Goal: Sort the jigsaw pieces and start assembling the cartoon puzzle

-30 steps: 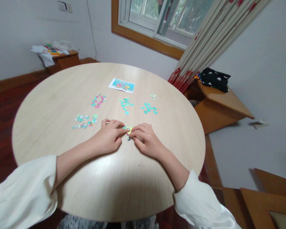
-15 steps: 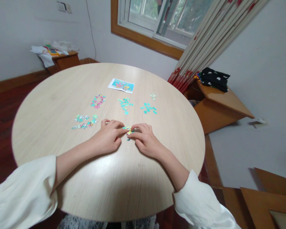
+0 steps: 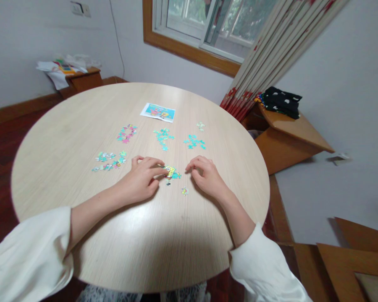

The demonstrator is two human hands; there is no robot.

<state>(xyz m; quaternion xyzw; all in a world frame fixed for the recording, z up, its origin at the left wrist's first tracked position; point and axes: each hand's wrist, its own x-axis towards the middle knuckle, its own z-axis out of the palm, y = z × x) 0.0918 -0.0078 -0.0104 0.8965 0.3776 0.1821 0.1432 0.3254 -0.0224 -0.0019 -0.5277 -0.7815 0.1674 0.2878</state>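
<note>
A small joined patch of jigsaw puzzle (image 3: 171,172), showing a yellow cartoon figure on turquoise, lies on the table in front of me. My left hand (image 3: 145,176) rests at its left side, fingers stretched out and fingertips touching its edge. My right hand (image 3: 204,175) hovers just right of the patch, apart from it, with loosely bent fingers and nothing visible between them. Below and between the hands lies a loose puzzle piece (image 3: 185,191). Part of the patch's left edge is hidden under my left fingertips.
Loose pieces lie in groups: mixed ones (image 3: 110,161) at left, pink ones (image 3: 127,133), turquoise ones (image 3: 163,137), more turquoise ones (image 3: 194,141) and pale ones (image 3: 200,126). A picture sheet (image 3: 158,112) lies beyond them on the round table (image 3: 138,251).
My right hand has drawn back to the right, off the puzzle patch, uncovering its right side and the loose piece below. My left hand stays at the patch. The view has shifted slightly.
</note>
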